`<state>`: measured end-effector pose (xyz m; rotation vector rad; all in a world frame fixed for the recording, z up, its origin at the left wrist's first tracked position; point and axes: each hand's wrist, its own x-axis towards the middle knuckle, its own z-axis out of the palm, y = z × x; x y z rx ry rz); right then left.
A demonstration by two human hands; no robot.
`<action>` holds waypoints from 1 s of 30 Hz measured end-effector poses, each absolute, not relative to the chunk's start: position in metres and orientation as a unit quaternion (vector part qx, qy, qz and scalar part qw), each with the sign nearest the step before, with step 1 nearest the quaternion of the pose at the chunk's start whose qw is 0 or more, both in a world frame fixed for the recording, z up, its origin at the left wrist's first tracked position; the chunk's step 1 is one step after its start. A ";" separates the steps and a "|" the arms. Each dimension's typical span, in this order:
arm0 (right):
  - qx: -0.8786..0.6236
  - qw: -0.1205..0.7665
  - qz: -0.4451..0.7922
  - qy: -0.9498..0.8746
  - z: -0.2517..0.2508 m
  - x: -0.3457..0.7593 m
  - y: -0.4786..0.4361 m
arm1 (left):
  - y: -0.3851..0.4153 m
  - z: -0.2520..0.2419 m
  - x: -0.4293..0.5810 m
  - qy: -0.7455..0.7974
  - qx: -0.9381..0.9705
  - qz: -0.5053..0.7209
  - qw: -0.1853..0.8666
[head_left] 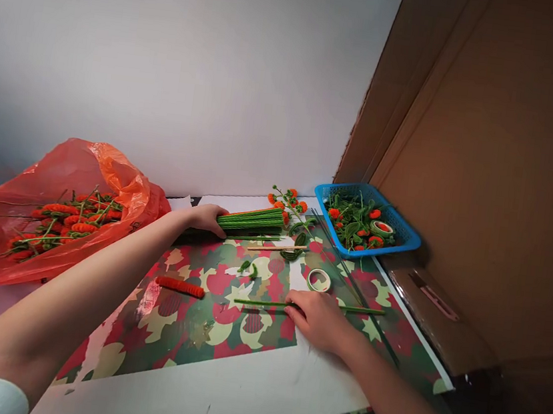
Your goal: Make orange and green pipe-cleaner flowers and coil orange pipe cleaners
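My left hand [207,217] is wrapped round one end of a thick bundle of green pipe cleaners [252,219] at the back of the table. My right hand [316,316] is closed on a green pipe cleaner [265,303], which lies crosswise low over the patterned paper and sticks out on both sides of the fingers. Just behind that hand stands a roll of pale tape [318,280]. A coiled orange pipe cleaner [180,286] lies left of centre. Small green curled pieces [248,269] and a thin wooden stick [276,248] lie between my hands.
An orange plastic bag [123,178] with several fuzzy orange pieces on green stems sits at left. At back right is a blue basket [406,240] holding greenery, orange flowers and tape. Orange flowers [301,207] lie behind the bundle. A cardboard wall [488,159] rises at right.
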<state>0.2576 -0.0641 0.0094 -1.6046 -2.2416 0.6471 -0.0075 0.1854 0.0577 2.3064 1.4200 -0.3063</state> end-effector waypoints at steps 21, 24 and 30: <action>-0.540 0.360 0.123 -0.751 0.027 0.262 -0.035 | 0.182 0.070 -0.012 0.492 0.843 -0.050 0.212; -0.569 0.381 0.117 -0.720 0.048 0.257 -0.005 | 0.186 0.086 -0.015 0.495 0.836 -0.020 0.237; -0.643 0.337 0.098 -0.681 0.065 0.228 0.049 | 0.179 0.110 -0.010 0.481 0.832 0.016 0.276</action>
